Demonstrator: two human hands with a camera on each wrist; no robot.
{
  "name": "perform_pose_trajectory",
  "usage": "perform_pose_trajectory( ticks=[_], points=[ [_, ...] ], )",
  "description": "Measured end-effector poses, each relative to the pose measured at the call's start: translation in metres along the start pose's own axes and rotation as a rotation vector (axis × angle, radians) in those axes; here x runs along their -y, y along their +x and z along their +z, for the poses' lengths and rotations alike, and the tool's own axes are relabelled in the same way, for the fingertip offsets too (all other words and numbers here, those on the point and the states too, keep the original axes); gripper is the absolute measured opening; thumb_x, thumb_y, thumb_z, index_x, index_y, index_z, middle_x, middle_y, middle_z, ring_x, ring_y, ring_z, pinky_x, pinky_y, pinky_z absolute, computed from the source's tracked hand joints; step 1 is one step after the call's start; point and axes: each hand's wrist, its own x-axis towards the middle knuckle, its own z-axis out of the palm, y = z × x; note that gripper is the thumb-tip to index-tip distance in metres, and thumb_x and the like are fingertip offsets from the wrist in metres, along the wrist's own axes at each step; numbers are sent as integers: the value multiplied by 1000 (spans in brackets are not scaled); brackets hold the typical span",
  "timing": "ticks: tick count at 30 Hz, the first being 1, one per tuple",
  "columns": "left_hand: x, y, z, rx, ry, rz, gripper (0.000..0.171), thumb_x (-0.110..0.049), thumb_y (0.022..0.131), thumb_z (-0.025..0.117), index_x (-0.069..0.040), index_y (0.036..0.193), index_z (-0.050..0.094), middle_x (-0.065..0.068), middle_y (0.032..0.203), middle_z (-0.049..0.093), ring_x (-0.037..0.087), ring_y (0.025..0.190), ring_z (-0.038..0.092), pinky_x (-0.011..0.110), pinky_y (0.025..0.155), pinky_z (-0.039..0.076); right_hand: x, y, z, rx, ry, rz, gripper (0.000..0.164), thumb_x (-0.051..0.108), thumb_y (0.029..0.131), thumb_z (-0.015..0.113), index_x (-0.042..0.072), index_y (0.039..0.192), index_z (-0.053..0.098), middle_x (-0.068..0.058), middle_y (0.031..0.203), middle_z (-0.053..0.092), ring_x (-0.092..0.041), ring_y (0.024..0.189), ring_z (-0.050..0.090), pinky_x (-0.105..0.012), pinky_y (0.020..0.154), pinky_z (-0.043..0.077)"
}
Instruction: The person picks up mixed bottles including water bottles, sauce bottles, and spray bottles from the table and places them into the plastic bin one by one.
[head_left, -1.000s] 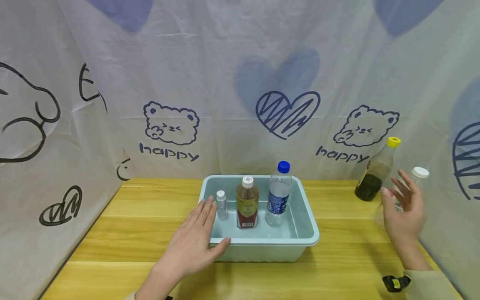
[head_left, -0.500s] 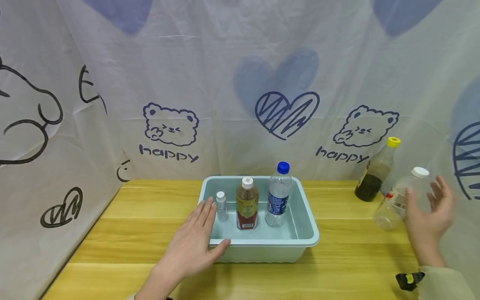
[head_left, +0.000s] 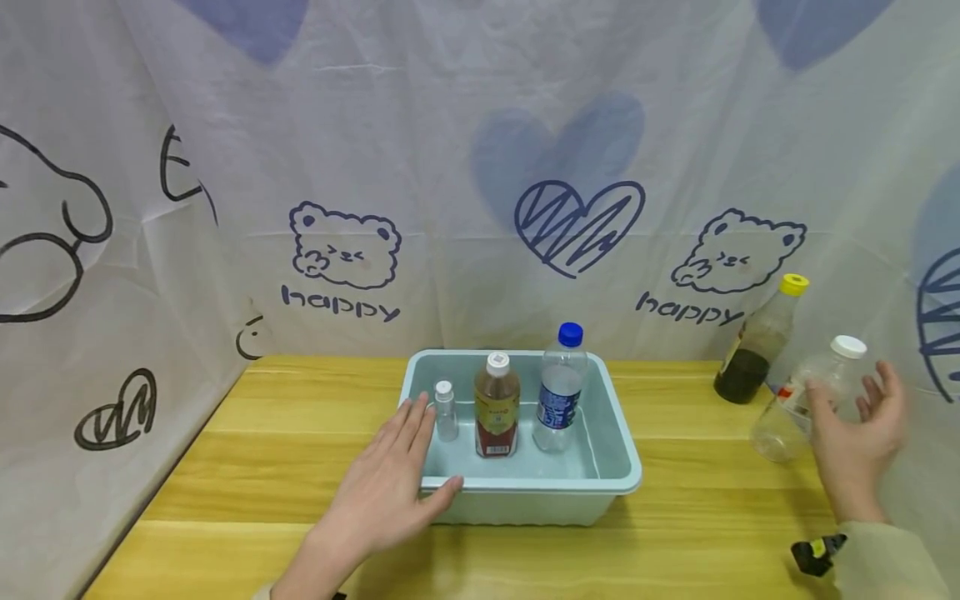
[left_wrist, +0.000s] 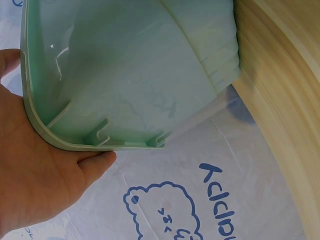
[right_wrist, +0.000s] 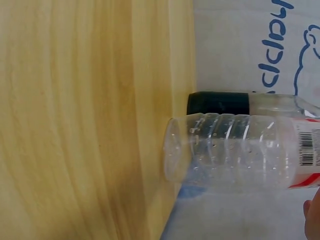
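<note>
- While the left hand (head_left: 393,479) is resting straight-fingered on the pale-blue plastic tub (head_left: 525,484), the right hand (head_left: 858,442) is hovering wide beside the clear, white-capped plastic bottle (right_wrist: 240,155).
- Reaching is seemingly occurring; grasping is probably needing fingers curling round.

**Shiny Plastic, Grained Wood**

Light glints off the smooth plastic tub (head_left: 525,507) on a faintly shiny, wood-grained table (head_left: 262,433). From here, the ribbed bottle (right_wrist: 230,150) looks like clear, glossy plastic; the wrinkled curtain (head_left: 450,83) appears to be matt cloth.
</note>
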Motion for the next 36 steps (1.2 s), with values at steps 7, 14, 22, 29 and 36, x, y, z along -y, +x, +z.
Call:
perform_pose_trajectory(
  ticks=[7, 14, 22, 29, 36],
  points=[
    [0, 1, -1, -9, 0, 4, 92, -64, 101, 50, 5, 159, 34, 18, 170, 20, 37, 157, 23, 48, 127, 25, -9, 3, 3, 28, -27, 53, 77, 27, 96, 74, 28, 162, 34, 0, 164, 37, -16, 151, 37, -27, 125, 28],
    [0, 1, -2, 6, -3, 4, 92, -65, 101, 48, 4, 160, 32, 19, 170, 21, 37, 157, 22, 48, 127, 24, -17, 4, 4, 60, -36, 77, 77, 25, 95, 75, 28, 161, 36, -3, 163, 39, -17, 147, 41, -29, 123, 33],
    [0, 1, -2, -14, 4, 11, 91, -63, 101, 50, 5, 159, 34, 20, 169, 24, 37, 157, 24, 48, 127, 25, -19, 5, 5, 67, -34, 61, 75, 24, 95, 75, 29, 160, 39, -2, 160, 43, -13, 140, 46, -26, 117, 40],
    [0, 1, -1, -9, 4, 7, 92, -64, 100, 50, 5, 159, 34, 20, 169, 23, 37, 157, 24, 49, 127, 26, -17, 3, 7, 60, -36, 39, 73, 24, 95, 76, 27, 159, 41, -3, 158, 45, -13, 138, 48, -23, 114, 43],
    [0, 1, -1, -2, -5, 3, 92, -64, 100, 50, 5, 159, 34, 20, 170, 22, 37, 157, 23, 49, 126, 26, -9, -3, 6, 48, -17, 71, 73, 23, 95, 77, 27, 159, 42, -2, 158, 45, -13, 138, 49, -24, 115, 43]
  ],
)
